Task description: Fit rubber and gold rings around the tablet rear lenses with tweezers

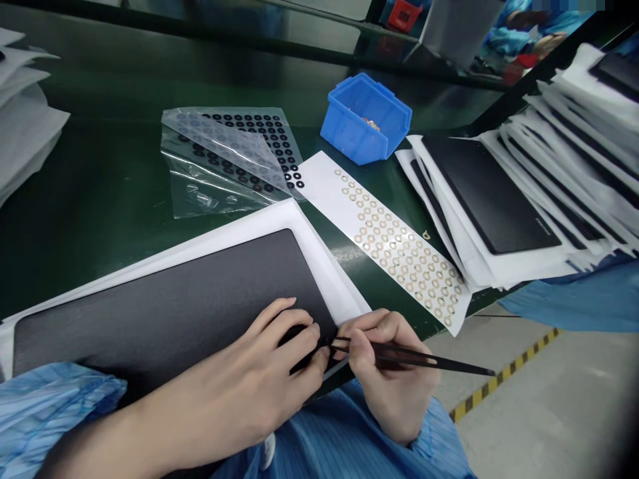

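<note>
Green bench carries stacked black panels, a blue bin, a sheet of black rings and a strip of gold rings; black panel lies under my spread left hand; right hand pinches tweezers, tips at panel's edge

I'm looking at a factory assembly line. A dark green workbench runs across the view, with a blue plastic parts bin on it and stacked panels in white paper at right. There's a blue anti-static smock nearby and yellow-and-black hazard tape on the floor at near right.
</note>
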{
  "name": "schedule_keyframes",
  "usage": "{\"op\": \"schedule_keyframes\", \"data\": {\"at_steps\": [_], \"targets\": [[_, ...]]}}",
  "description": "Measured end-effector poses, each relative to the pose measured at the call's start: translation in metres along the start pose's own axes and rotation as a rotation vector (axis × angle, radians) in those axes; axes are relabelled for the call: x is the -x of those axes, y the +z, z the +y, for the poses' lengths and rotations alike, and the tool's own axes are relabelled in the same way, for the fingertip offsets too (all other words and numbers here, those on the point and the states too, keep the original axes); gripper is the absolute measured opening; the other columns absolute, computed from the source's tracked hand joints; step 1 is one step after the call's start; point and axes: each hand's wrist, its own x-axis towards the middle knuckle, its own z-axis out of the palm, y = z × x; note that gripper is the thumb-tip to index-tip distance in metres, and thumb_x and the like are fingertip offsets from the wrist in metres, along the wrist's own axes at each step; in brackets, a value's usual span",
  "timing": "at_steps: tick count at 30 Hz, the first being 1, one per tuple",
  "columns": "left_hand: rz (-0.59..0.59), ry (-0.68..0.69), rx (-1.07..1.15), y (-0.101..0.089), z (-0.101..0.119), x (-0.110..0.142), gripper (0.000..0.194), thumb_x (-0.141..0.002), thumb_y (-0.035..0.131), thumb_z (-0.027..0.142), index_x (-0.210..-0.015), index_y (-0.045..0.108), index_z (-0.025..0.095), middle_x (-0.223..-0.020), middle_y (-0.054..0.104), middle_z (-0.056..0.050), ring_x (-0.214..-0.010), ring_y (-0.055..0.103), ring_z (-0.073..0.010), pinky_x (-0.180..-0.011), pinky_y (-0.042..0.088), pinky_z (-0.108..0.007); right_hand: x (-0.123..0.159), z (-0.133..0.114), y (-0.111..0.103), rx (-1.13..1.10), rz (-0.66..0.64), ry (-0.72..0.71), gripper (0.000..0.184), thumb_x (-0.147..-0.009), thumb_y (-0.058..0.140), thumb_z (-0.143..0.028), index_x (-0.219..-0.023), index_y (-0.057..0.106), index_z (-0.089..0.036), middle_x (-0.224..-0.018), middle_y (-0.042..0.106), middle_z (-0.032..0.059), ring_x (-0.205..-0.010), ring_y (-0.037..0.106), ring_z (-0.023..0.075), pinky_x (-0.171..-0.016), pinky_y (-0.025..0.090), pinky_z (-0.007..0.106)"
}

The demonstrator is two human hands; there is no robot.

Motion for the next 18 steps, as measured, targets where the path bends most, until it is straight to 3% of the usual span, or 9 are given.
{"op": "schedule_keyframes", "data": {"at_steps": [18], "targets": [[0.005,-0.009,0.003,-0.001,0.001,0.000,0.028,-0.085,0.051,0.008,-0.110,0.062,0.014,-0.098,0.059,-0.007,-0.105,0.049,-0.0232,-0.109,0.032,-0.048,-0.014,-0.003,-0.005,-0.042,-0.142,0.005,0.023,-0.079,0.058,-0.008,-0.065,0.046,-0.021,-0.063,0.056,-0.0011,-0.055,0.056,0.0140,-0.051,0.046,0.028]]}}
